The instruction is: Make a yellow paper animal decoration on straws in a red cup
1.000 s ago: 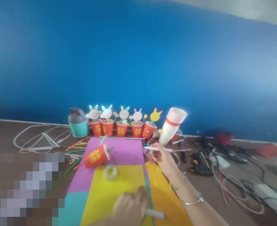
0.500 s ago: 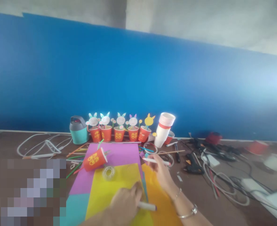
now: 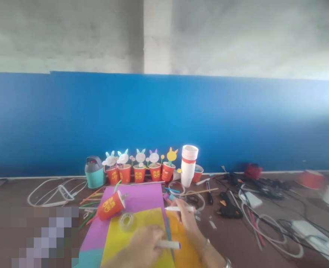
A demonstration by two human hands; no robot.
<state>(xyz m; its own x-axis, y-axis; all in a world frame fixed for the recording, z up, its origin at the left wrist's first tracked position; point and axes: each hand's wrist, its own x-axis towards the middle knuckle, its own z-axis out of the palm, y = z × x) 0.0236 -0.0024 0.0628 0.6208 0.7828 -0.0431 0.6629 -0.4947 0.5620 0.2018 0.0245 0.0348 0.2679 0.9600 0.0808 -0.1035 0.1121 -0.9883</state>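
My left hand (image 3: 146,243), blurred, is closed on a white marker (image 3: 168,244) with a purple end, low over the yellow paper (image 3: 125,238). My right hand (image 3: 184,216) grips another white marker (image 3: 182,209) with an orange-red end, held nearly level above the orange paper (image 3: 182,238). Ahead of the hands, a roll of clear tape (image 3: 126,221) lies on the yellow sheet. To its left, a red paper cup (image 3: 111,206) with gold print is tipped on its side over the purple paper (image 3: 142,195), with straws sticking out of it.
Red cups with paper animal heads (image 3: 139,173) line the back, beside a white cup stack (image 3: 188,165) and a teal container (image 3: 94,173). A black glue gun (image 3: 230,205) and tangled cables (image 3: 265,227) lie right. White cable (image 3: 59,191) and straws lie left.
The head view has tilted up, so the desk sits lower in the picture. Both hands keep their markers and have shifted slightly left in view.
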